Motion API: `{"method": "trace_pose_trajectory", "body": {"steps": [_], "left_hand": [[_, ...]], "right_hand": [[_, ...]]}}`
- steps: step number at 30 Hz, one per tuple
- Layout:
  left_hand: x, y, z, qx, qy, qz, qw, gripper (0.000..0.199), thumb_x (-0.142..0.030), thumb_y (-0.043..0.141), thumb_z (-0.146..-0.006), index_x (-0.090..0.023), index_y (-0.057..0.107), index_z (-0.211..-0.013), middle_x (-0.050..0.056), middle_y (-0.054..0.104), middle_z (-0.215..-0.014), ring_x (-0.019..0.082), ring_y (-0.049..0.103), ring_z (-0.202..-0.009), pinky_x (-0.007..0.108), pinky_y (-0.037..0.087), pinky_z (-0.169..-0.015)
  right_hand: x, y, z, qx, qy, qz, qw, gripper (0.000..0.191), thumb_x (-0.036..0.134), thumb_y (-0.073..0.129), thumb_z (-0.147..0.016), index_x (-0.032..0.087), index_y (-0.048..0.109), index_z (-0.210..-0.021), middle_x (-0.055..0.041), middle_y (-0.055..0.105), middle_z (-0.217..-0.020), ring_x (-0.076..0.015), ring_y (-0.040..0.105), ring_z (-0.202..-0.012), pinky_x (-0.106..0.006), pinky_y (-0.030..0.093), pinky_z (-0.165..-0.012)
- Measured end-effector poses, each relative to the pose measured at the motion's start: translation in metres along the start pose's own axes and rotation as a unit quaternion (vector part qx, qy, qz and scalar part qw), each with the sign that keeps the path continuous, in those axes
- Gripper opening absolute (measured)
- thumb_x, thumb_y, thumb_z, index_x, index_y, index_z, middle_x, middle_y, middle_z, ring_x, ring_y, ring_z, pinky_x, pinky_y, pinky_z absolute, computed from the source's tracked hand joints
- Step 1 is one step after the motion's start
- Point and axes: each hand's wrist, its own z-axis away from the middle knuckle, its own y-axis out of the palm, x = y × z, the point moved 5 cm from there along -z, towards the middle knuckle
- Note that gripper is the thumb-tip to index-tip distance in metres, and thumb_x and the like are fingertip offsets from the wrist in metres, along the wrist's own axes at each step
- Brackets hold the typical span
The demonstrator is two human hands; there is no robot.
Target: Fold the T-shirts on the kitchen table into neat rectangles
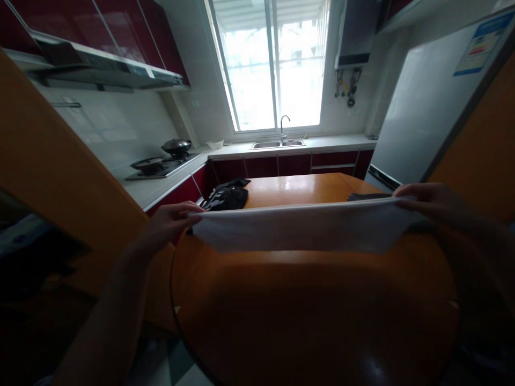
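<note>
A white cloth is stretched out level above the table, its top edge taut between both hands. My left hand pinches the cloth's left upper corner. At the opposite corner, my right hand grips it between thumb and fingers. The fabric hangs down as a short strip; whether it is a garment or a plain sheet I cannot tell. Beneath it lies the brown wooden table with rounded ends.
Dark clothing with white marks lies on the table's far left. A dark grey folded cloth is at the far right. Beyond stand a counter with a sink, a stove with pans, and a fridge on the right.
</note>
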Motion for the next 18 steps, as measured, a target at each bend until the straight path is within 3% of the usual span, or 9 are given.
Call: {"method": "trace_pose_trajectory", "body": {"steps": [4,6,9,13,18], "left_hand": [[0.027,0.012,-0.009,0.052,-0.073,0.034,0.995,0.042,-0.054,0.078,-0.073,-0.020,0.076,-0.097,0.005,0.073,-0.094,0.022,0.066,-0.086,0.027,0.053,-0.073],[0.056,0.035,-0.017,0.095,-0.121,0.060,0.986,0.046,-0.054,0.079,-0.071,-0.020,0.076,-0.100,0.005,0.074,-0.094,0.021,0.067,-0.086,0.027,0.053,-0.075],[0.111,0.085,-0.025,0.171,-0.189,0.109,0.961,0.053,-0.053,0.083,-0.064,-0.017,0.076,-0.102,0.007,0.076,-0.100,0.022,0.068,-0.090,0.029,0.053,-0.081],[0.171,0.132,-0.033,0.191,-0.232,0.114,0.947,0.057,-0.051,0.087,-0.055,-0.014,0.076,-0.097,0.009,0.076,-0.096,0.024,0.068,-0.087,0.030,0.052,-0.080],[0.196,0.137,-0.049,0.180,-0.205,0.067,0.960,0.053,-0.051,0.083,-0.059,-0.013,0.076,-0.096,0.008,0.076,-0.093,0.023,0.068,-0.086,0.029,0.051,-0.080]], "right_hand": [[-0.019,0.015,-0.015,0.026,0.017,-0.005,1.000,0.050,0.065,0.073,-0.072,0.020,0.076,-0.094,-0.0120,0.072,-0.092,-0.0206,0.062,-0.077,-0.034,0.045,-0.067],[-0.037,0.044,-0.024,0.080,0.046,-0.034,0.995,0.051,0.062,0.072,-0.073,0.018,0.075,-0.098,-0.0123,0.073,-0.096,-0.0217,0.063,-0.081,-0.034,0.047,-0.070],[-0.071,0.102,-0.036,0.164,0.104,-0.089,0.977,0.052,0.057,0.077,-0.069,0.016,0.076,-0.099,-0.0118,0.074,-0.100,-0.0233,0.066,-0.087,-0.033,0.050,-0.078],[-0.112,0.164,-0.051,0.176,0.153,-0.092,0.968,0.046,0.050,0.082,-0.061,0.013,0.077,-0.088,-0.0116,0.076,-0.091,-0.0234,0.067,-0.084,-0.031,0.051,-0.079],[-0.128,0.183,-0.067,0.175,0.141,-0.049,0.973,0.037,0.043,0.079,-0.065,0.013,0.077,-0.087,-0.0109,0.076,-0.088,-0.0227,0.068,-0.083,-0.029,0.052,-0.076]]}}
